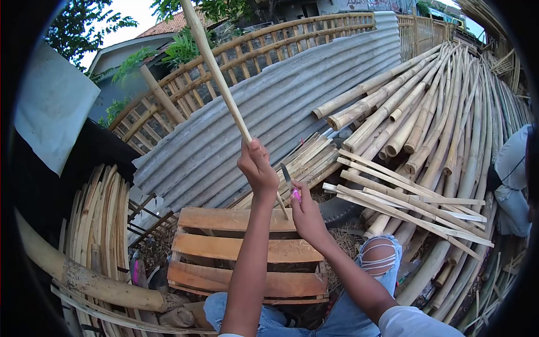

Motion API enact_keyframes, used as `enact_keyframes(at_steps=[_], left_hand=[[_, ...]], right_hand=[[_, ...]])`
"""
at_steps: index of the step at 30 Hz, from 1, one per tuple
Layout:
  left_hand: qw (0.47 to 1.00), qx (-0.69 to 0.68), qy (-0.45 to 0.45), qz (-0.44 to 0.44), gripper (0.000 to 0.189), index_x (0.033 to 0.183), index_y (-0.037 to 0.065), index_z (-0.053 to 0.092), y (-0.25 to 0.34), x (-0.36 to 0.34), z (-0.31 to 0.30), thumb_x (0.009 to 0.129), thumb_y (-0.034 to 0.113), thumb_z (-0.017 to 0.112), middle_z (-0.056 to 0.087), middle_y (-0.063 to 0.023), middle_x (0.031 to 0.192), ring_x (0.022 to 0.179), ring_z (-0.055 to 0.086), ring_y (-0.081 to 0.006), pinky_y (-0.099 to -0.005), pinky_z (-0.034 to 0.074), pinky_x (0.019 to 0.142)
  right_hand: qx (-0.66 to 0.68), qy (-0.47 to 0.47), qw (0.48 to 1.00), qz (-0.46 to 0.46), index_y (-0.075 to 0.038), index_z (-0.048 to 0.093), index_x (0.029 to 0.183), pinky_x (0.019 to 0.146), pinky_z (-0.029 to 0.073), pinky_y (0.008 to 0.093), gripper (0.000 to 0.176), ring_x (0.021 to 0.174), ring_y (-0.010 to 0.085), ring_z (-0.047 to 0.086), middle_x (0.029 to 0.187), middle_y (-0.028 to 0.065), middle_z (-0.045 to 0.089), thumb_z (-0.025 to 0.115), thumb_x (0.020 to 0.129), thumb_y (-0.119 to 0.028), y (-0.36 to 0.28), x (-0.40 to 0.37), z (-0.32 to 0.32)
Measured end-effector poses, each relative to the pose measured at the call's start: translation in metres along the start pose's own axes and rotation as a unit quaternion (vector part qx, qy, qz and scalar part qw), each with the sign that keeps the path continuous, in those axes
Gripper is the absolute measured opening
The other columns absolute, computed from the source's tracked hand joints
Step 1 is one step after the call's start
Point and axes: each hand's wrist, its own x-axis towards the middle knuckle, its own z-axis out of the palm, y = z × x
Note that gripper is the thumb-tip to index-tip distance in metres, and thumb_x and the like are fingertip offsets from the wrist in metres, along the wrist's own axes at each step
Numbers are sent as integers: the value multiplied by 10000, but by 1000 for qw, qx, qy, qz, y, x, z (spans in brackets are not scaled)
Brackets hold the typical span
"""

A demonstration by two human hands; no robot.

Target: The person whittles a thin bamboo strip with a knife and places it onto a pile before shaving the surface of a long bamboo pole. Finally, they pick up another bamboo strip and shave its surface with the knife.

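Observation:
My left hand [258,164] is closed around a long bamboo strip [216,70], held upright and tilted to the left at the top. The strip's lower end reaches down to the wooden slatted crate [219,247] between my legs. In my right hand [307,216] is a knife [287,172] with a pink part at its handle, gripped with the blade pointing up. The blade is just right of the strip's lower part, apart from it as far as I can see. Most of the handle is hidden by my fingers.
Split bamboo strips [410,199] lie crossed at my right, over long bamboo poles [426,123]. A bundle of strips [98,219] and a thick bamboo pole [106,283] are at my left. Corrugated sheeting [269,95] stands ahead. A seated person [512,180] is at the far right.

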Motion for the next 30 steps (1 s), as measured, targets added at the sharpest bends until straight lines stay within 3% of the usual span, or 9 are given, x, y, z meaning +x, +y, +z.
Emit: enact_keyframes(at_steps=[6, 8, 15, 20, 21, 24, 30], left_hand=[[1000, 18, 14, -15, 412, 729, 61, 392, 10, -3, 4, 985, 376, 323, 311, 18, 545, 460, 280, -56, -219, 207, 411], [997, 17, 38, -60, 412, 736, 63, 393, 9, -5, 2, 986, 382, 320, 317, 17, 544, 459, 284, -55, -216, 206, 412], [998, 35, 48, -31, 429, 742, 65, 393, 11, -12, 2, 986, 410, 319, 314, 17, 544, 442, 266, -50, -218, 197, 399], [998, 36, 43, -19, 423, 747, 68, 390, 6, -4, 4, 984, 412, 325, 305, 24, 543, 444, 254, -47, -218, 189, 398], [998, 31, 43, -34, 420, 746, 71, 390, 5, -4, 3, 984, 412, 324, 307, 24, 542, 443, 254, -47, -218, 189, 396], [998, 14, 31, -52, 418, 751, 86, 382, -1, -4, 1, 983, 427, 315, 307, 27, 537, 440, 257, -45, -218, 189, 388], [996, -14, 50, -69, 429, 745, 51, 406, 5, -10, 6, 977, 407, 348, 279, 33, 563, 486, 244, -50, -233, 197, 427]], right_hand=[[4, 4, 1000, -4, -51, 371, 1237, 561, 396, 450, 303, 607, 409, 551, 650, 245, 523, 390, 949, -143, -9, 3, -15], [4, 1, 1000, 11, -50, 372, 1239, 556, 395, 448, 305, 598, 404, 550, 641, 239, 522, 392, 949, -146, -3, 3, -13], [13, -46, 999, -23, -56, 364, 1247, 530, 388, 447, 317, 556, 400, 540, 608, 230, 511, 399, 945, -147, 4, 2, 3], [-41, -60, 997, 4, -57, 347, 1243, 500, 371, 452, 312, 505, 414, 511, 549, 214, 484, 398, 950, -154, 18, -7, 18], [-45, -74, 996, 36, -60, 344, 1240, 516, 373, 474, 305, 535, 429, 526, 571, 236, 495, 387, 952, -147, 22, -5, 17], [29, -63, 998, 7, -64, 327, 1256, 544, 373, 517, 323, 574, 448, 544, 604, 270, 512, 373, 945, -133, 22, -3, 13], [-25, -32, 998, 37, -67, 324, 1277, 520, 377, 459, 337, 536, 407, 528, 598, 227, 497, 373, 954, -147, 36, -21, 21]])
